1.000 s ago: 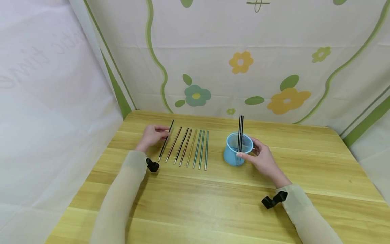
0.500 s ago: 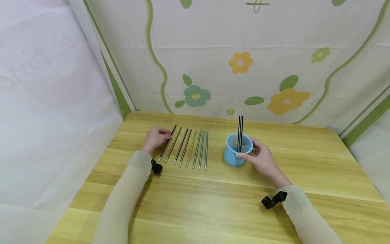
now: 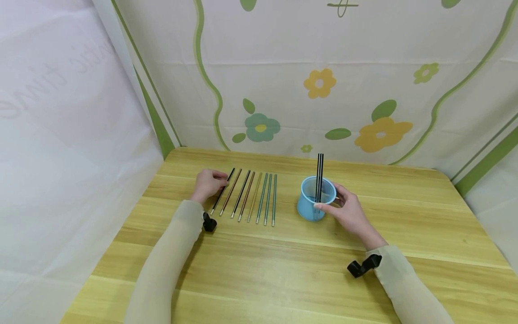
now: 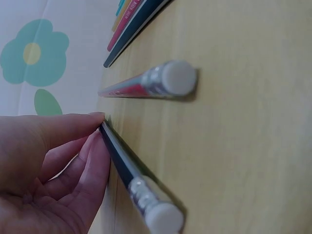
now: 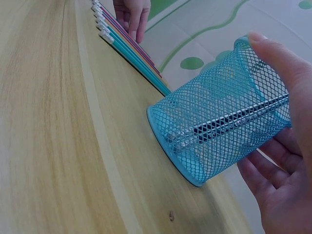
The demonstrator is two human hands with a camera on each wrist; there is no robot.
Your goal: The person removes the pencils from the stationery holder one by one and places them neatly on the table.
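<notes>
My left hand (image 3: pixel 208 183) pinches a black pencil (image 4: pixel 119 156) between fingertips and thumb, at the left end of a row. This pencil lies along the tabletop, its white eraser towards me. Close beside it on the right is a dark red pencil (image 3: pixel 230 192). My right hand (image 3: pixel 350 213) grips a light blue mesh pencil cup (image 3: pixel 308 211), thumb at the front of the rim and fingers around the far side. Black-and-silver striped pencils (image 3: pixel 320 168) stand in the cup, eraser ends down, as the right wrist view shows; their exact number is hard to tell.
Rightward along the row lie another black pencil (image 3: pixel 240 193), another dark red one, a gold pencil (image 3: pixel 254 198) and several teal pencils (image 3: pixel 267 200), side by side with erasers towards me. A flowered cloth (image 3: pixel 279 99) hangs behind the wooden table (image 3: pixel 259 274).
My left hand has moved slightly right and nearer, and the black pencil's far end has come down and right with it, closer to the row. The right hand and cup stay put.
</notes>
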